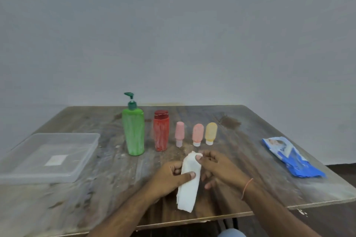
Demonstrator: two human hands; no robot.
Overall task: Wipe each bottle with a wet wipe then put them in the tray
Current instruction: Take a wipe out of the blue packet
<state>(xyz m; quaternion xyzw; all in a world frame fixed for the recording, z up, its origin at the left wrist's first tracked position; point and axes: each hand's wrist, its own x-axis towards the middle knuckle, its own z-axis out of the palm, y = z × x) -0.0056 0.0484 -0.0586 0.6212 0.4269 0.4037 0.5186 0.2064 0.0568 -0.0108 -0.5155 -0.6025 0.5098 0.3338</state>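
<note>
A folded white wet wipe point(189, 184) hangs between both hands over the table's front middle. My left hand point(169, 177) pinches its middle with the thumb on top. My right hand point(217, 167) grips its upper end. Behind them stands a row of dusty bottles: a tall green pump bottle point(133, 132), a red bottle point(161, 132), a small pink bottle point(179, 133), a small salmon bottle point(197, 134) and a small yellow bottle point(211, 132). A clear plastic tray point(23, 175) sits at the left with only a label showing through its base.
A blue wet-wipe packet point(290, 157) lies at the right side of the worn wooden table point(115, 188). A grey wall stands right behind the table's far edge. The table's near edge runs just below my forearms.
</note>
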